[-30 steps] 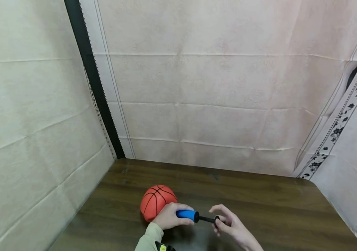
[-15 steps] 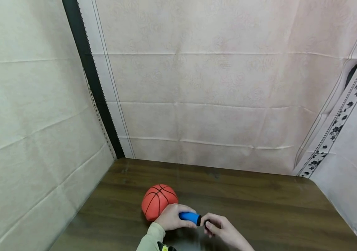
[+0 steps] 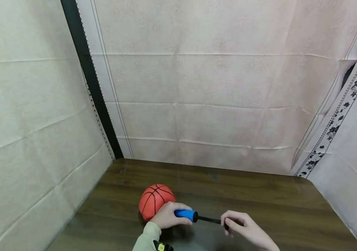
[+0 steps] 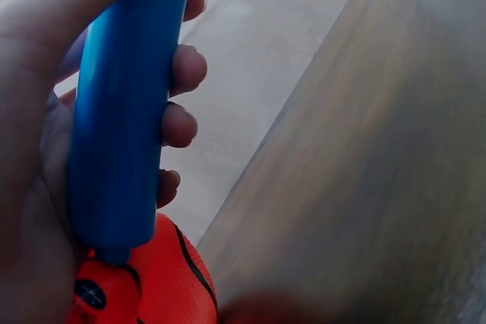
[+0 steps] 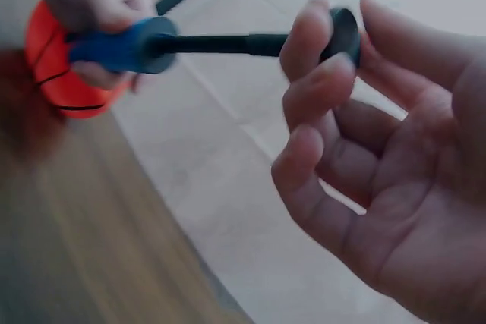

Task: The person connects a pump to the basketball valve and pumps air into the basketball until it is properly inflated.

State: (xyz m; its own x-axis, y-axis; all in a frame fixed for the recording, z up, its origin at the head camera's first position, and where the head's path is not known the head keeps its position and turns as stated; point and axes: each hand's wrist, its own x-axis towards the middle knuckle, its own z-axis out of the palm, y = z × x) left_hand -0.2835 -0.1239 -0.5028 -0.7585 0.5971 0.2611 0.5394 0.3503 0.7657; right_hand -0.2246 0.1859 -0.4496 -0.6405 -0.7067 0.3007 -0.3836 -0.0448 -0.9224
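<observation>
My left hand (image 3: 168, 217) wraps its fingers round the blue barrel of a hand pump (image 4: 125, 111). The barrel's nozzle end meets a red ball with black basketball lines (image 3: 156, 200), which sits on the table at my left hand. To the right, a black rod (image 5: 228, 44) stands well out of the barrel. My right hand (image 3: 247, 228) holds the round black knob (image 5: 345, 36) at the rod's end, fingers hooked on its near side and the thumb behind it. In the right wrist view the ball is partly hidden behind the left hand and barrel.
A dark wooden table (image 3: 260, 195) lies under both hands. Pale creased cloth (image 3: 213, 87) hangs at the back and on both sides. A dark strip (image 3: 93, 80) runs down the back left corner, and a flower-patterned border (image 3: 335, 129) edges the right side.
My right hand pushed the rod into the barrel by half a second ago, then drew it out to the right, farther than one second ago. The left hand and ball stay nearly in place.
</observation>
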